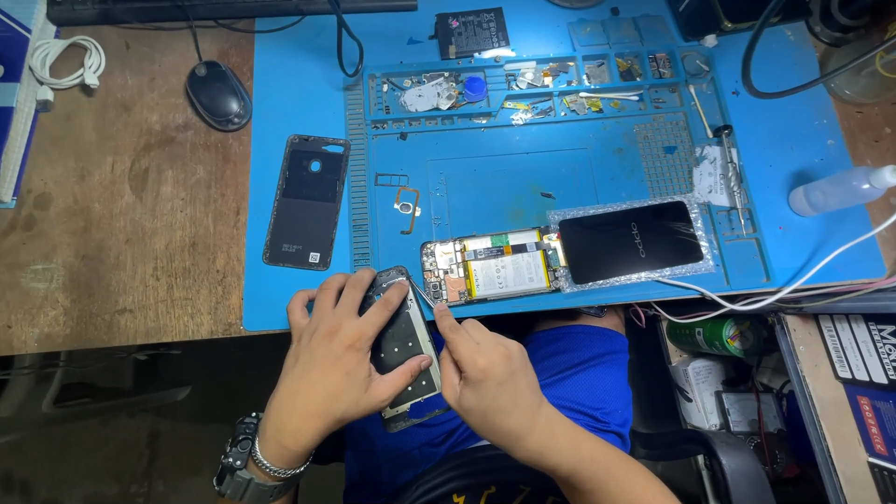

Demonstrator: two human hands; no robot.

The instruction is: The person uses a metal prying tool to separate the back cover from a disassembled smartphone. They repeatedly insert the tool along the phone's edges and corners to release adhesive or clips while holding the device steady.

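Observation:
My left hand (pixel 334 359) grips a dark phone mid-frame (pixel 403 347) held off the front edge of the blue work mat (pixel 485 177), over my lap. My right hand (pixel 485 373) pinches thin metal tweezers (pixel 422 291) whose tips touch the frame's upper right corner. Just beyond, on the mat, lies an opened phone body (pixel 493 266) showing its battery and circuit boards. A black display panel (pixel 630 243) rests on bubble wrap to its right. A black back cover (pixel 307 202) lies on the mat's left edge.
Part trays with small components (pixel 523 89) line the mat's far side, with a loose battery (pixel 472 33) behind. A screwdriver (pixel 731 173) and a clear squeeze bottle (pixel 840 191) are at right. A mouse (pixel 217 93) and white cable (pixel 67 61) sit on the wooden desk at left.

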